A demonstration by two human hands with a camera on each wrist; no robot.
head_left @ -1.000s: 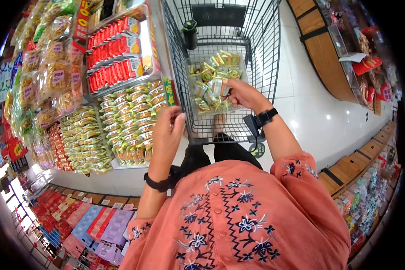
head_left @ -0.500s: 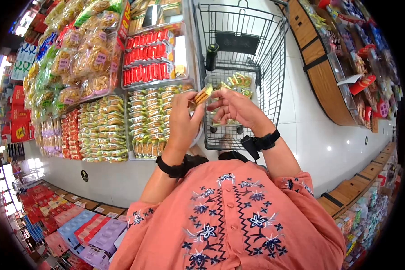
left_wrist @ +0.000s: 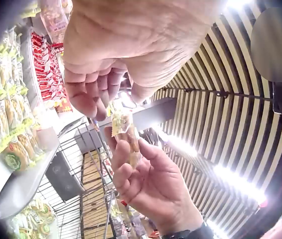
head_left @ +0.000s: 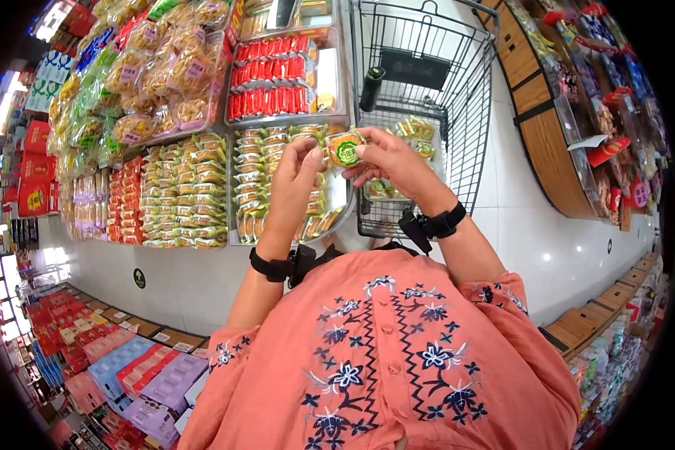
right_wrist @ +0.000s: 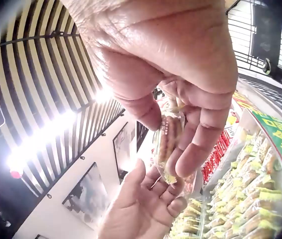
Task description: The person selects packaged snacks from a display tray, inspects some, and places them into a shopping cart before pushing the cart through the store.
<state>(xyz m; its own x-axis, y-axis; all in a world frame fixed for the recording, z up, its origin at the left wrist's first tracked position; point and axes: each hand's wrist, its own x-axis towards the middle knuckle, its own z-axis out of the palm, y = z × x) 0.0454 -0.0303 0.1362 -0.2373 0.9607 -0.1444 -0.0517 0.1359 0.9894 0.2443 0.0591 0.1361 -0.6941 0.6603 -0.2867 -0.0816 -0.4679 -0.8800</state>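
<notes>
Between thumb and fingers, my right hand [head_left: 397,163] pinches a clear-wrapped packet of round biscuits [head_left: 345,148] with a green label. The right wrist view shows the biscuits [right_wrist: 169,135] edge-on in that grip. My left hand [head_left: 294,180] is just left of the packet, its fingers loosely bent and holding nothing; in the right wrist view this hand [right_wrist: 143,206] lies palm up under the packet's lower end. Whether its fingertips touch the wrapper I cannot tell. Behind my right hand, a clear tub [head_left: 388,196] with similar packets sits in the shopping cart [head_left: 469,161].
Trays of yellow-green packets [head_left: 184,199] and red packets [head_left: 270,75] fill the display at the left, beside bagged snacks [head_left: 139,82]. A dark bottle [head_left: 371,88] stands at the cart's side. Wooden-fronted shelves [head_left: 559,154] curve along the right.
A second ago my right hand was at the tub. Half a second ago my left hand held a packet; now my right hand holds it and the left has let go. The view has shifted left.
</notes>
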